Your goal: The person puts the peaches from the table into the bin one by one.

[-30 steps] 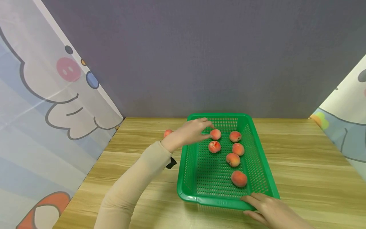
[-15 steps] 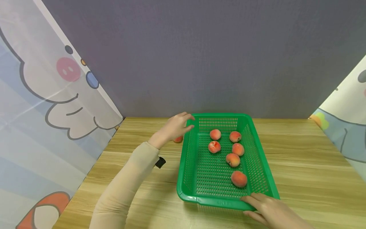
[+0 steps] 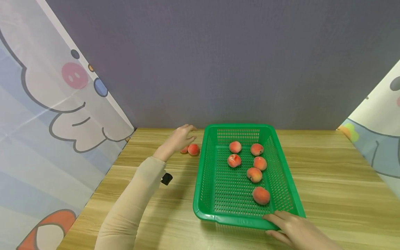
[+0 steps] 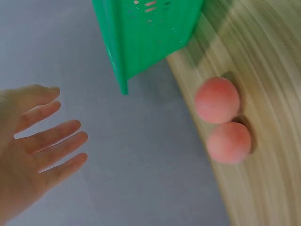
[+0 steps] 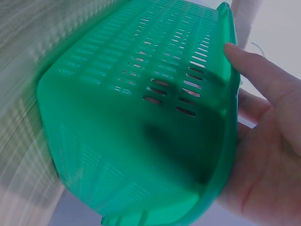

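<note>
My left hand point(image 3: 178, 139) hovers to the left of the green plastic basket point(image 3: 199, 187), fingers spread and holding nothing. Below it two peaches lie side by side on the table: one peach point(image 3: 193, 149) near the basket's wall, the other point(image 3: 184, 149) partly hidden by the hand. In the left wrist view the hand point(image 4: 42, 146) is apart from both fruits. At the basket's near right corner my right hand point(image 3: 290, 227) grips the rim, thumb on the outer side and fingers over the top. Several peaches rest on the basket floor, among them a pale-patched peach point(image 3: 234, 160).
The wooden table point(image 3: 331, 180) runs back to a grey wall point(image 3: 200, 62). Cartoon-printed sheets hang at the left point(image 3: 47, 114) and right. A black strap-like item point(image 3: 167, 178) shows at the left sleeve.
My left hand has drawn back leftward out of the basket, away from the far left peach inside, to above the two table peaches. The right hand stays on the rim.
</note>
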